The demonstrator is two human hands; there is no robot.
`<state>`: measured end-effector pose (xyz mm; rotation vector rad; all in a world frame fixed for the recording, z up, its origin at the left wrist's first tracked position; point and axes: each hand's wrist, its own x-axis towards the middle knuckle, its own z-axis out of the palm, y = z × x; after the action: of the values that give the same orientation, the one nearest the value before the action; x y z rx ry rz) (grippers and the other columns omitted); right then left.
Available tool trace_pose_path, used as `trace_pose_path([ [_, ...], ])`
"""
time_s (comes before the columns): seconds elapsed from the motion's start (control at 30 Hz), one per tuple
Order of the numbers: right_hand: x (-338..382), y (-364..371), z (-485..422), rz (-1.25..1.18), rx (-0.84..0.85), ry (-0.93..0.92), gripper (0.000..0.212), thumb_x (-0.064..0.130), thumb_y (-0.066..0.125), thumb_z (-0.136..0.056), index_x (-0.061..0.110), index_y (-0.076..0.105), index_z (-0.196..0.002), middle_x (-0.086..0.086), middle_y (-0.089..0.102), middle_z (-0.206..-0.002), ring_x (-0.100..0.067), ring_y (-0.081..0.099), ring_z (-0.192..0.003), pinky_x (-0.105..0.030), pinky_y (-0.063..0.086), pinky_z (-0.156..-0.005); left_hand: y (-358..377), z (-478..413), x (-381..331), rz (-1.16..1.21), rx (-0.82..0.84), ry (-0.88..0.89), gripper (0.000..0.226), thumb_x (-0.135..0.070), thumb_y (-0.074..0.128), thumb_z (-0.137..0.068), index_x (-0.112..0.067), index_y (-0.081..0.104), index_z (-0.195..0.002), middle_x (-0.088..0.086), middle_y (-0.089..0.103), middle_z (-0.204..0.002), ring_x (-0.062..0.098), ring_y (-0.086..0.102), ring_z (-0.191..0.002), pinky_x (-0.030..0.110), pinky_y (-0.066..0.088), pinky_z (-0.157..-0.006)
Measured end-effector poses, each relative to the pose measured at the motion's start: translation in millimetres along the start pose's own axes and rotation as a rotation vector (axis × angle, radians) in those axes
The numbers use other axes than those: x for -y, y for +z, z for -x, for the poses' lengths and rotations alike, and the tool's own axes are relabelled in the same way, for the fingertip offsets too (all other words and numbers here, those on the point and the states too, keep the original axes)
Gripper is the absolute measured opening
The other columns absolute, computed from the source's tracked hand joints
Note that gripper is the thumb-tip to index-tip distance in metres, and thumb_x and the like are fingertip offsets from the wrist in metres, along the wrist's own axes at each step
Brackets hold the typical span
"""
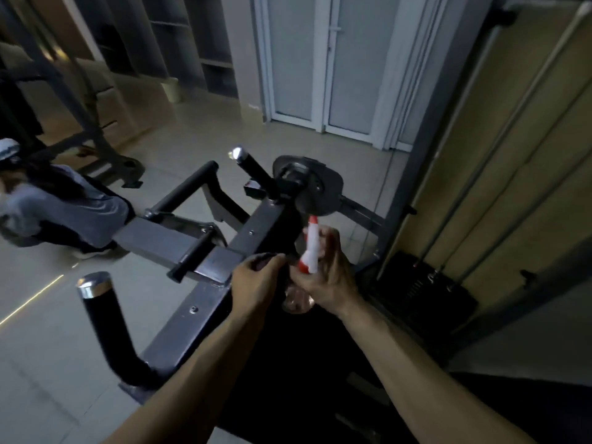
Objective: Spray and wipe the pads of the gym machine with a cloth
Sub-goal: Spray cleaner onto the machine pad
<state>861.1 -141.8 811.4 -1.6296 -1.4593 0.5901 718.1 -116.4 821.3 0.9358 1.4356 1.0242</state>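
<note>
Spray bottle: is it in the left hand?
No, the right hand grips the spray bottle; the left hand holds a dark cloth.

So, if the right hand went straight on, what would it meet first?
Probably the machine's dark round part just beyond the spray bottle that the right hand holds; depth is unclear.

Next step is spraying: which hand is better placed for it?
Right. The right hand grips the spray bottle, nozzle up; the left hand curls round a dark bundle, likely the cloth.
</note>
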Motion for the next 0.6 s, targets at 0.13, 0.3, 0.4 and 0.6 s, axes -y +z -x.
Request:
trace_pose_path([
  [0.13, -76, -29, 51, 0.095, 0.143, 0.108, 0.075, 0.046, 0.064, -0.08, 0.026, 0.046, -0.149, 0.007, 0.064, -0.128, -0.016, 0.062, -0.115, -0.021, 0.045, -0.09, 57, 30, 57, -0.129, 0.111, -0.055, 0.008, -0.02, 0.081, -0.085, -0.014, 0.078, -0.089, 0.001, 0.078, -0.079, 0.019, 0.075, -0.081, 0.032, 0.061, -0.072],
  [0.3, -172, -27, 139, 0.219, 0.19, 0.111, 0.066, 0.052, 0.043, -0.087, 0.021, 0.052, -0.144, 0.004, 0.064, -0.13, -0.014, 0.061, -0.12, -0.013, 0.038, -0.101, 70, 55, 139, -0.215, -0.003, -0.219, 0.01, -0.026, 0.08, -0.089, -0.018, 0.077, -0.095, 0.0, 0.078, -0.085, 0.016, 0.075, -0.078, 0.026, 0.061, -0.068],
  [0.4, -214, -6, 181, 0.204, 0.278, 0.138, 0.073, 0.061, 0.043, -0.091, 0.015, 0.055, -0.146, -0.001, 0.063, -0.139, -0.016, 0.058, -0.128, -0.018, 0.038, -0.108, 60, 64, 177, -0.244, -0.092, -0.247, 0.007, -0.023, 0.077, -0.091, -0.018, 0.076, -0.096, 0.002, 0.077, -0.087, 0.015, 0.074, -0.077, 0.02, 0.057, -0.062],
  [0.6, -276, 56, 243, 0.275, 0.482, 0.061, 0.071, 0.055, 0.048, -0.094, 0.022, 0.035, -0.156, 0.002, 0.058, -0.14, -0.017, 0.059, -0.124, -0.027, 0.051, -0.097, 49, 71, 247, -0.259, -0.187, -0.3, 0.012, -0.028, 0.078, -0.09, -0.019, 0.075, -0.098, 0.006, 0.078, -0.093, 0.023, 0.075, -0.086, 0.038, 0.062, -0.083],
])
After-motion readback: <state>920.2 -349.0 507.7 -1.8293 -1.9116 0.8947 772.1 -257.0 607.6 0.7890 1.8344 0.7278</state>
